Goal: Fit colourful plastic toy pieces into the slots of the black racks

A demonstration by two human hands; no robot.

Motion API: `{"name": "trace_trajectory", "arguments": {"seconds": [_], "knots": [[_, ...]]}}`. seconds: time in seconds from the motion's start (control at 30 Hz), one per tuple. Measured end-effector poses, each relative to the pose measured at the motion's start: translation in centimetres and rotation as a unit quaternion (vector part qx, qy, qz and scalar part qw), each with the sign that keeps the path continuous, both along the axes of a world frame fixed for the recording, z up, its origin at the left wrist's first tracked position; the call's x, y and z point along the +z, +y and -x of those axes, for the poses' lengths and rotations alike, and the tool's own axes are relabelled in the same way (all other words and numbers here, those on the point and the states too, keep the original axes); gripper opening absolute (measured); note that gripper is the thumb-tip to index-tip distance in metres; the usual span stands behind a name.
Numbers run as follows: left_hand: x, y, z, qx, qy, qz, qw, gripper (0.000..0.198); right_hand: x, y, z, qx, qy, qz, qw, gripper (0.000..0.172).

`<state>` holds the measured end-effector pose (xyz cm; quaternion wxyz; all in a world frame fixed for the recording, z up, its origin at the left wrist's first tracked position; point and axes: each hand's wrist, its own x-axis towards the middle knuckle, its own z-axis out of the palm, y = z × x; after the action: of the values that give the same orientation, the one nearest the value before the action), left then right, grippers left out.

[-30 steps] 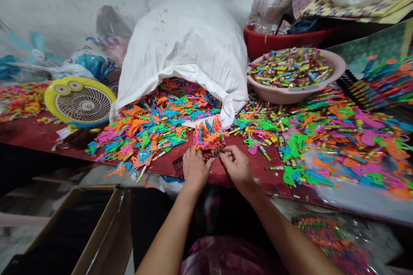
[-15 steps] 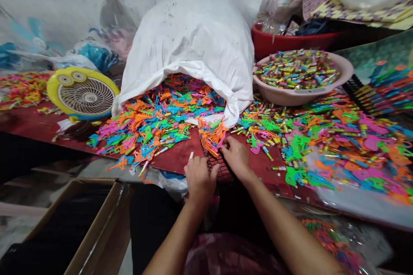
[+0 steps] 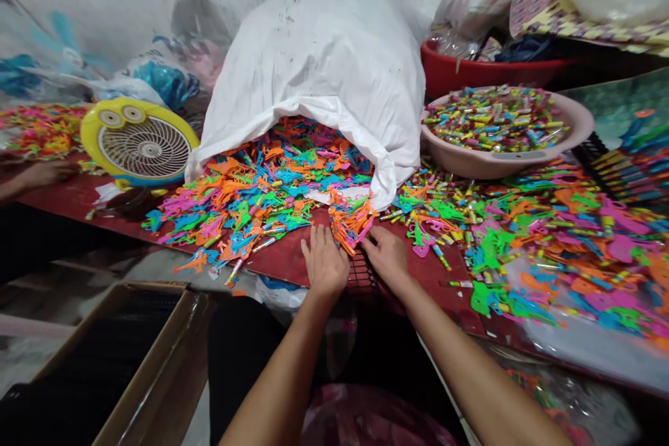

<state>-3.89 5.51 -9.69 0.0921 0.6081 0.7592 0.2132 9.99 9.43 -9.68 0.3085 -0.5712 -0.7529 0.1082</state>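
Note:
On the red tabletop (image 3: 277, 261), a black wire grid (image 3: 360, 273) lies between my hands. A cluster of small orange, pink and blue plastic toys (image 3: 351, 219) stands at its far end. My left hand (image 3: 326, 263) lies flat beside the grid, fingers stretched forward along the cluster's left side. My right hand (image 3: 387, 259) is at the other side, fingers bent in against the cluster's right edge; what its fingertips hold, if anything, is hidden. Behind them, a large white sack (image 3: 318, 49) spills a heap of similar toys (image 3: 251, 195).
A pink basin (image 3: 470, 160) of small wrapped tubes stands right of the sack, before a red basin (image 3: 496, 77). More toys (image 3: 575, 237) cover the table's right side. At left are a yellow fan (image 3: 143, 146), another person's hand (image 3: 49, 173) and a cardboard box (image 3: 157, 362) below.
My left hand has moved forward and flattened, its fingers now extended beside the toy cluster. My right hand stays by the cluster's right edge. Another person's hand has appeared at far left.

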Motion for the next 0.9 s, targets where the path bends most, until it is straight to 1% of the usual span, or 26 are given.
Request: {"name": "trace_trajectory", "arguments": {"seconds": [0.1, 0.23, 0.37, 0.43, 0.53, 0.6, 0.67, 0.77, 0.9], "knots": [[0.1, 0.0, -0.2, 0.0, 0.013, 0.012, 1.0, 0.058, -0.5, 0.0, -0.1, 0.01, 0.068, -0.019, 0.997, 0.017], [0.4, 0.0, -0.2, 0.004, 0.018, 0.025, 1.0, 0.057, -0.5, -0.3, 0.1, 0.015, 0.131, -0.034, 0.991, 0.017], [0.4, 0.0, -0.2, 0.009, 0.02, 0.023, 0.999, 0.057, -0.2, -0.8, 0.5, -0.001, 0.124, -0.063, 0.99, 0.016], [0.3, 0.0, -0.2, 0.011, 0.022, 0.022, 0.999, 0.057, -0.3, -0.9, 0.5, -0.004, 0.118, -0.079, 0.99, 0.02], [0.1, 0.1, -0.2, 0.015, 0.024, 0.019, 0.999, 0.056, -0.7, -0.6, 0.4, -0.011, 0.156, -0.064, 0.986, 0.022], [-0.1, 0.3, -0.4, 0.019, 0.026, 0.016, 0.999, 0.055, -1.1, -0.3, 0.3, -0.031, 0.196, -0.036, 0.979, 0.02], [-0.2, 0.5, -0.7, 0.023, 0.028, 0.013, 0.999, 0.055, -1.3, -0.2, 0.3, -0.047, 0.214, -0.026, 0.975, 0.017], [-0.1, 0.7, -1.1, 0.031, 0.022, 0.007, 0.999, 0.055, -1.0, -0.4, 0.6, -0.05, 0.176, -0.046, 0.982, 0.014], [0.3, 1.0, -0.7, 0.034, -0.007, 0.011, 0.999, 0.054, -0.3, -1.3, 1.0, -0.057, 0.048, -0.062, 0.995, 0.01]]}}
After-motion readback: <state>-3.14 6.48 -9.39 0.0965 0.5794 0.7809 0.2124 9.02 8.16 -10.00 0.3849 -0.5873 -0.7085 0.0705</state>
